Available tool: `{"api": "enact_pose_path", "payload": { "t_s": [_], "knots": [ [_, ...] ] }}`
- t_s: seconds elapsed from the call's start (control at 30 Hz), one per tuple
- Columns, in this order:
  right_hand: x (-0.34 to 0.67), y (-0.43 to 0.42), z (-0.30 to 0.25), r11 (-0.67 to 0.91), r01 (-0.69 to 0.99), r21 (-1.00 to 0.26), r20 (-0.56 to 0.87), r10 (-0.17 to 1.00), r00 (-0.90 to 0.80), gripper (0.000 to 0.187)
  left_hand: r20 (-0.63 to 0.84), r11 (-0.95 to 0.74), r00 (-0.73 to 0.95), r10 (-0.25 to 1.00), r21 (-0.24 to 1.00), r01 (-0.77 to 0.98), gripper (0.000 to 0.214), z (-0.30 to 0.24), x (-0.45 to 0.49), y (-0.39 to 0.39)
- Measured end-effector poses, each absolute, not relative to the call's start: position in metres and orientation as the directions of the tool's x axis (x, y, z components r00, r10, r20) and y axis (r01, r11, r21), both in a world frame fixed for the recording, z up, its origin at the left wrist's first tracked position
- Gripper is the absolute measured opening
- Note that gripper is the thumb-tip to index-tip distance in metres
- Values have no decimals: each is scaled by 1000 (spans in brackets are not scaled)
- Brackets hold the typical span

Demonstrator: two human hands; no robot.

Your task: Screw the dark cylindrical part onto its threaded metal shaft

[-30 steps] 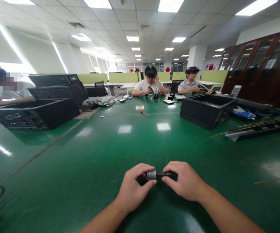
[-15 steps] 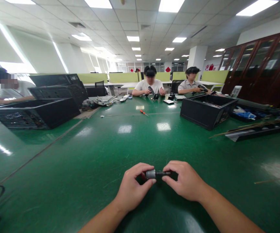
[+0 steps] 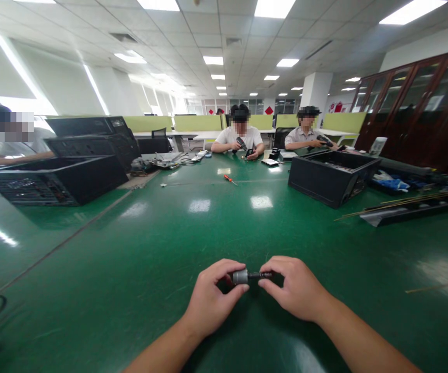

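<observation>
One tool bit (image 3: 241, 277) is held crosswise, thick end pinched by the left hand (image 3: 212, 298); its thin shaft is flanked by the right hand's (image 3: 299, 290) fingertips, contact undetermined. Red screwdriver (image 3: 228, 178) seen well beyond.

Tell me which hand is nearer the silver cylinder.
Left. The left hand holds the silver cylinder between thumb and fingers; the right hand is farther along, at the dark shaft.

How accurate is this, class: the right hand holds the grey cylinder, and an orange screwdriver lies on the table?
Wrong hand: the head view shows the left hand holding the grey cylinder; the orange screwdriver lies on the table.
</observation>
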State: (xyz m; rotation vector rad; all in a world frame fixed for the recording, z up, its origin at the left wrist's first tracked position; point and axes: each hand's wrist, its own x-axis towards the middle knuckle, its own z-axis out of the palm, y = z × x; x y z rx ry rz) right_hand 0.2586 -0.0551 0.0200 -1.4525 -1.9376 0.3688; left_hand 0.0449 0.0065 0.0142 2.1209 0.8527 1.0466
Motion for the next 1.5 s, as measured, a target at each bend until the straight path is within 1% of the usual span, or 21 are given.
{"api": "enact_pose_path", "payload": {
  "t_s": [0.27,0.6,0.93,1.5],
  "knots": [
    [258,-54,21,320,737,-595,341,931,-129,5,472,-632,476,742,730,261,28,14,43,7],
    [260,-55,21,306,734,-606,339,934,-109,5,454,-613,475,754,745,262,28,12,43,8],
    [262,-54,21,323,740,-591,362,925,-114,4,448,-607,469,761,747,270,27,12,44,9],
    [264,-54,22,295,743,-600,341,935,-96,3,418,-583,477,773,764,276,28,11,41,11]
  ]
}}
